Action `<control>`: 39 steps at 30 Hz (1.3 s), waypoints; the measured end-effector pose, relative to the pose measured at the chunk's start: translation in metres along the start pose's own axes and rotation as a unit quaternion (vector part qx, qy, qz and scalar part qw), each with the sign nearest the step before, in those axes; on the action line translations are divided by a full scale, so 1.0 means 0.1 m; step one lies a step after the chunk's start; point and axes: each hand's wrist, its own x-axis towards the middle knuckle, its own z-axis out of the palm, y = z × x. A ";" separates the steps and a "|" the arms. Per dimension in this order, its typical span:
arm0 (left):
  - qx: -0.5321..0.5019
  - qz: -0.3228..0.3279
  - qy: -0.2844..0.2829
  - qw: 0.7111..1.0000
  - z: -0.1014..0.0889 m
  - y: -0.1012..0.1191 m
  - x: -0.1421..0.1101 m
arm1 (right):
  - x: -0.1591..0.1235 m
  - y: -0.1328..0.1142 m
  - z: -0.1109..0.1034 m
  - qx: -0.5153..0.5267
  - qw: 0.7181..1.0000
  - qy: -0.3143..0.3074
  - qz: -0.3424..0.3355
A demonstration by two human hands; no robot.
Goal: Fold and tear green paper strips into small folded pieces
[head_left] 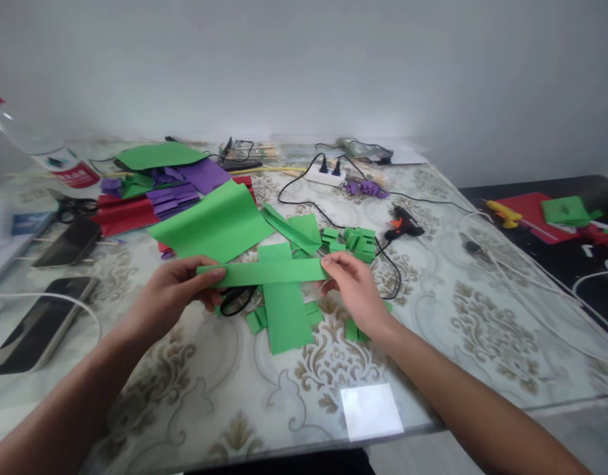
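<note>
A long green paper strip (274, 272) is stretched level between my two hands above the table. My left hand (188, 280) pinches its left end between thumb and fingers. At the other end, my right hand (351, 284) grips it the same way. Beneath the strip lies a wider green paper piece (287, 320), upright in view. Black scissor handles (236, 302) show partly behind the strip, near my left fingers. Small cut green pieces (361, 242) are piled beyond my right hand, and a large green sheet (215, 224) lies behind my left.
A black glue gun (403, 224) and a white power strip (325, 175) with cords stand at back right. Purple and red papers (128, 214), phones (41, 323) and a bottle (71, 168) are on the left. A white card (372, 411) lies by the front edge.
</note>
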 end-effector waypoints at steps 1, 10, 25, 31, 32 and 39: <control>-0.027 0.004 0.030 0.999 -0.01 0.00 0.00 | -0.01 -0.02 -0.01 0.000 1.000 -0.022 0.016; -0.020 -0.001 -0.124 0.992 0.18 -0.04 -0.11 | -0.15 -0.08 0.05 -0.033 0.950 -0.294 0.095; -0.016 -0.016 -0.158 0.987 0.56 -0.08 -0.26 | -0.42 0.08 0.31 -0.094 0.972 -0.207 0.052; -0.010 -0.051 -0.224 0.973 0.66 -0.07 -0.32 | -0.41 0.05 0.35 -0.060 0.977 -0.198 0.058; -0.009 -0.050 -0.228 0.972 0.67 -0.08 -0.33 | -0.41 0.05 0.34 -0.055 0.975 -0.204 0.070; 0.020 -0.010 -0.206 0.978 0.67 -0.08 -0.37 | -0.41 0.04 0.32 -0.032 0.973 -0.204 0.103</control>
